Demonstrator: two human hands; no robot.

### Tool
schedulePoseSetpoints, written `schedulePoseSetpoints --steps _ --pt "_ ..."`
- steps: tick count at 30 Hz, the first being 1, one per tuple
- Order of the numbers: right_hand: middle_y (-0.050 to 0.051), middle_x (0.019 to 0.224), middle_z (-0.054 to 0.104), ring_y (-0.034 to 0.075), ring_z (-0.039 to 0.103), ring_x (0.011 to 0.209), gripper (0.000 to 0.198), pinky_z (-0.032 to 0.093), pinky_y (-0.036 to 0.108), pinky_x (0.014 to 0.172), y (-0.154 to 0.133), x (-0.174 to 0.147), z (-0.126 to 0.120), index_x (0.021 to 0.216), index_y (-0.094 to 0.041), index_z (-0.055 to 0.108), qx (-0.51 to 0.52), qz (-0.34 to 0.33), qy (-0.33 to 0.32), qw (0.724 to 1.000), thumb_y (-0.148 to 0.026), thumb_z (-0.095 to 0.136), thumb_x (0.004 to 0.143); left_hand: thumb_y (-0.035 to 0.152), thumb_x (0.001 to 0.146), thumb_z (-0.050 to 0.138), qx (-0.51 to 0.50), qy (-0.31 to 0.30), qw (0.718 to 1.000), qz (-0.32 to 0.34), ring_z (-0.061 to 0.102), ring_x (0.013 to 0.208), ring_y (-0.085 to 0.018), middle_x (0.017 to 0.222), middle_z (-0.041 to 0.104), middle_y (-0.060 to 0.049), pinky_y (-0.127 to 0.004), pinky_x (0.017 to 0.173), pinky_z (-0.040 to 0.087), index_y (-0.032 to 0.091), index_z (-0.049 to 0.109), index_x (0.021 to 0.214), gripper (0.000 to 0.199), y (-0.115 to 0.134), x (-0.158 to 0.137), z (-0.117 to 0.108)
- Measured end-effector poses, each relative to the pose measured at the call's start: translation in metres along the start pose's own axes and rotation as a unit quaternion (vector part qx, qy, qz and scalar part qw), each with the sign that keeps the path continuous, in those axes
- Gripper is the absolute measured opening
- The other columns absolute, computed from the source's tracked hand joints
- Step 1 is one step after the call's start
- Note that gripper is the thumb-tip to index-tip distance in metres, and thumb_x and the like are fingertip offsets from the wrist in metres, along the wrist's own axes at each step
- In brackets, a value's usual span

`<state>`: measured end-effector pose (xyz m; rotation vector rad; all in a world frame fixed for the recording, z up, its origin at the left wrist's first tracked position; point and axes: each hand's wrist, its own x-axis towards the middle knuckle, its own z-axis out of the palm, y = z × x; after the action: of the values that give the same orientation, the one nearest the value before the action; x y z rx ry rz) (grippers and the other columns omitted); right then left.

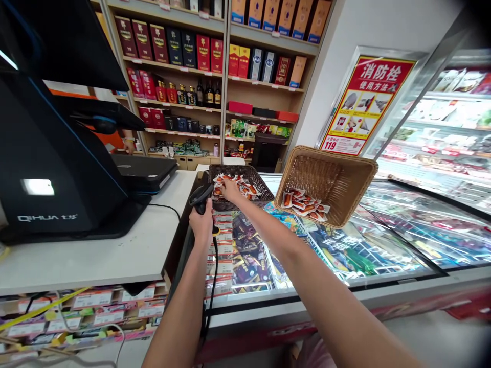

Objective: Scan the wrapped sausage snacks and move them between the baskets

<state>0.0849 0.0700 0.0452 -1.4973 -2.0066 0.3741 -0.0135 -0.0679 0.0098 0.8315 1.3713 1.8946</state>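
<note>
My left hand (201, 222) is wrapped round the handle of a black barcode scanner (201, 195), whose head points towards the dark basket. A cable hangs from the scanner's grip. My right hand (231, 191) reaches into the dark brown woven basket (261, 180), its fingers closed on a small wrapped sausage (221, 179) at the left side. More wrapped sausages (249, 191) lie around that hand in the same basket. To the right, a tilted light-brown wicker basket (326, 171) holds several similar wrapped sausages (305, 204) at its lower edge.
Both baskets rest on a glass-topped freezer (345, 250) full of packaged goods. At left, a white counter (153, 225) carries a black checkout terminal (61, 168). Behind stand shelves (172, 64) of boxed bottles. Another person's hand (129, 145) shows behind the terminal.
</note>
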Motion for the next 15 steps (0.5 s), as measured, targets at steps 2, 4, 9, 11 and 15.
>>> schedulePoseSetpoints --steps 2,4,9,11,15 --pt "0.009 0.115 0.076 0.022 0.074 0.107 0.025 0.056 0.029 0.09 0.01 -0.008 -0.012 0.118 -0.019 0.066 0.125 0.064 0.068 0.988 -0.016 0.048 0.102 0.059 0.075 0.08 0.004 -0.009 1.0 0.001 0.052 0.043 -0.011 0.062 0.061 0.002 -0.025 0.041 0.042 0.02 0.06 0.08 0.044 0.0 -0.002 0.003" --pt "0.007 0.106 0.076 0.019 0.077 0.091 0.022 0.059 0.027 0.078 0.026 -0.02 -0.029 0.113 -0.02 0.064 0.278 0.122 0.128 0.944 -0.022 0.043 0.106 0.059 0.072 0.082 0.011 -0.021 1.0 0.002 0.052 0.043 -0.012 0.061 0.059 0.003 -0.025 0.041 0.042 0.02 0.059 0.079 0.045 -0.001 -0.005 0.005" --pt "0.001 0.074 0.07 0.016 0.071 0.06 0.031 0.052 0.023 0.053 0.084 -0.08 -0.074 0.087 -0.021 0.061 0.443 0.187 0.233 0.845 -0.048 0.06 0.101 0.059 0.073 0.082 0.036 -0.085 0.996 0.009 0.052 0.041 -0.012 0.061 0.059 0.003 -0.025 0.038 0.039 0.021 0.058 0.079 0.045 -0.006 -0.013 0.014" --pt "0.0 0.067 0.066 0.017 0.069 0.059 0.04 0.051 0.024 0.053 0.109 -0.11 -0.084 0.081 -0.022 0.06 0.447 0.18 0.255 0.838 -0.057 0.064 0.097 0.059 0.072 0.083 0.047 -0.128 0.991 0.012 0.051 0.04 -0.012 0.06 0.059 0.003 -0.025 0.038 0.038 0.021 0.058 0.079 0.046 -0.009 -0.019 0.019" --pt "0.0 0.07 0.066 0.021 0.075 0.069 0.048 0.056 0.029 0.062 0.143 -0.155 -0.082 0.081 -0.023 0.057 0.441 0.155 0.288 0.836 -0.071 0.063 0.09 0.061 0.067 0.087 0.067 -0.222 0.973 -0.001 0.051 0.039 -0.012 0.059 0.06 0.003 -0.025 0.038 0.037 0.021 0.058 0.078 0.051 -0.015 -0.038 0.03"
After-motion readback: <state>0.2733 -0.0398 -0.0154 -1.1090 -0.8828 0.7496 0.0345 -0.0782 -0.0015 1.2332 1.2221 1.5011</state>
